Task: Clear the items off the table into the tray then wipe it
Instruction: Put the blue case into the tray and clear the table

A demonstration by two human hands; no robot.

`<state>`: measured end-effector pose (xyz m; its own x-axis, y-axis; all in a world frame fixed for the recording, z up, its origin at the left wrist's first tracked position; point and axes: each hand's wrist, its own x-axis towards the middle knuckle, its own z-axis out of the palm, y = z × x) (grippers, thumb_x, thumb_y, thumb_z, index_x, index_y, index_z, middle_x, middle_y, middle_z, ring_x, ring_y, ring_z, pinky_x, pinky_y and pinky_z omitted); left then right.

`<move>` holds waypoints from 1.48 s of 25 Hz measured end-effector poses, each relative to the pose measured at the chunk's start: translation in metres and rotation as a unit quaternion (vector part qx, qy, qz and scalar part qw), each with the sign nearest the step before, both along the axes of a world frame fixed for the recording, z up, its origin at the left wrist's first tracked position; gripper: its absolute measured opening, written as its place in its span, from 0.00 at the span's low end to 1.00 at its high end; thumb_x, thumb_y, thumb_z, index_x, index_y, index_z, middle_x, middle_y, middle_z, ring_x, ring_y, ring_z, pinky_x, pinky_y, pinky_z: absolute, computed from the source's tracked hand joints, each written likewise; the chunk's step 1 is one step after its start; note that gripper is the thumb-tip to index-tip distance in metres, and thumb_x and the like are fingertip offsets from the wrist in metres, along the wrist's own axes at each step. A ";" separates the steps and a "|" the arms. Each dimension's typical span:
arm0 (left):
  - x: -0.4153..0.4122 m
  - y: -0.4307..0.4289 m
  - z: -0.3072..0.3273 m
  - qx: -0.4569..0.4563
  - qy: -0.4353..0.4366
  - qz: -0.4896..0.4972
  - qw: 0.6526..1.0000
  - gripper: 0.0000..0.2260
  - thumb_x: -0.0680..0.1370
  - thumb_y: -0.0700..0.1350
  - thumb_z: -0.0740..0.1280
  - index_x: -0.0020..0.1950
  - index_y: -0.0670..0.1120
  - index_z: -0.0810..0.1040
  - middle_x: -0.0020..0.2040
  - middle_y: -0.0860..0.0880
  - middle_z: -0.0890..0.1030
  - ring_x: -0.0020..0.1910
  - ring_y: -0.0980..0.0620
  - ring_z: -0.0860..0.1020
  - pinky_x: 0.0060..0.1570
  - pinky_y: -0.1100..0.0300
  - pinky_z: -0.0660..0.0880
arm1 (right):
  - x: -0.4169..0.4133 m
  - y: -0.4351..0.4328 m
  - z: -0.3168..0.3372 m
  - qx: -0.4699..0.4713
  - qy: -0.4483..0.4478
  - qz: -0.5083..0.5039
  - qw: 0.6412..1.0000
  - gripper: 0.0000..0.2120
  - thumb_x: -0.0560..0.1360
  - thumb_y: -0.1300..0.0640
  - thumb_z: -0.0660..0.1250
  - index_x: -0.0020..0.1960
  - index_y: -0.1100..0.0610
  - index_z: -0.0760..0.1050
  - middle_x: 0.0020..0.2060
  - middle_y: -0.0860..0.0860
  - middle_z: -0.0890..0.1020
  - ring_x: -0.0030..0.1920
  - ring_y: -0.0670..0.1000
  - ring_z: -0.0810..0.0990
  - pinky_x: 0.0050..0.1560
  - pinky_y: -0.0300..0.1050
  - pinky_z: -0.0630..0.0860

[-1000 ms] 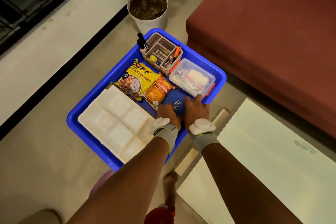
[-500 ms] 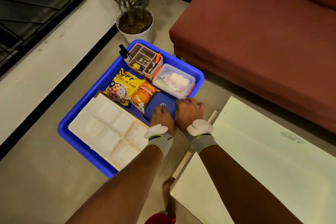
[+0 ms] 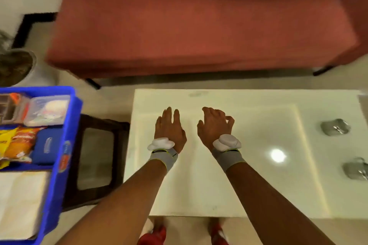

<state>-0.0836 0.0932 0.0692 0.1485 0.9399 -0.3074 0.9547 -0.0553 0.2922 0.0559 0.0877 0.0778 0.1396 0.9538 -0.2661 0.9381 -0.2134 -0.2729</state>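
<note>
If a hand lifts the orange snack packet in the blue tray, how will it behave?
The orange snack packet looks like thin, crinkled film, so it is probably floppy and light. Its glossy surface may be slippery. It lies flat in the blue plastic tray, so it is unlikely to roll.

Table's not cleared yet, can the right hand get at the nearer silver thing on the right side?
Probably yes: the right hand is empty, and bare table lies between it and the silver object.

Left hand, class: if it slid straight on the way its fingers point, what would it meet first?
The left hand points across the bare table toward the sofa. Nothing lies ahead before the table's far edge; depth is uncertain.
</note>
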 end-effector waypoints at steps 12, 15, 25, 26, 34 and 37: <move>0.453 -0.081 -0.040 0.001 -0.055 -0.347 0.936 0.27 0.79 0.48 0.58 0.76 0.44 0.54 0.77 0.41 0.54 0.75 0.44 0.56 0.73 0.52 0.50 | 0.415 -0.194 -0.046 -0.030 -0.062 -0.346 0.936 0.20 0.74 0.52 0.59 0.65 0.54 0.65 0.60 0.51 0.74 0.63 0.56 0.69 0.61 0.53 0.61; 0.522 -0.079 -0.073 0.015 -0.044 -0.395 0.918 0.28 0.77 0.48 0.61 0.75 0.46 0.57 0.76 0.41 0.57 0.73 0.42 0.61 0.70 0.51 0.56 | 0.478 -0.212 -0.084 -0.037 -0.039 -0.388 0.920 0.19 0.74 0.52 0.59 0.64 0.52 0.65 0.60 0.51 0.73 0.63 0.55 0.69 0.61 0.53 0.61; 0.598 -0.038 -0.164 -0.076 -0.071 -0.337 0.936 0.31 0.77 0.50 0.64 0.76 0.55 0.53 0.72 0.44 0.57 0.71 0.42 0.58 0.70 0.44 0.61 | 0.510 -0.213 -0.171 -0.040 0.116 -0.396 0.910 0.29 0.77 0.62 0.55 0.75 0.46 0.55 0.75 0.57 0.51 0.69 0.63 0.61 0.69 0.56 0.65; 0.600 -0.037 -0.172 -0.081 -0.120 -0.291 0.946 0.31 0.77 0.53 0.64 0.76 0.54 0.53 0.65 0.45 0.62 0.65 0.46 0.63 0.67 0.46 0.64 | 0.509 -0.211 -0.172 -0.053 0.113 -0.398 0.909 0.28 0.77 0.63 0.53 0.75 0.46 0.54 0.75 0.58 0.51 0.69 0.63 0.61 0.68 0.57 0.65; 0.558 -0.042 -0.149 -0.031 0.015 -0.342 0.939 0.25 0.74 0.41 0.61 0.70 0.55 0.67 0.68 0.39 0.63 0.64 0.35 0.66 0.55 0.48 0.70 | 0.486 -0.192 -0.155 -0.063 0.073 -0.429 0.898 0.28 0.76 0.58 0.62 0.73 0.52 0.56 0.67 0.61 0.63 0.61 0.65 0.69 0.59 0.54 0.71; 0.480 -0.032 -0.143 -0.097 -0.010 -0.337 0.936 0.31 0.65 0.53 0.63 0.68 0.59 0.63 0.69 0.42 0.64 0.68 0.40 0.61 0.63 0.51 0.68 | 0.419 -0.162 -0.126 -0.016 0.088 -0.374 0.923 0.30 0.76 0.57 0.63 0.74 0.53 0.55 0.67 0.60 0.63 0.57 0.66 0.73 0.56 0.52 0.71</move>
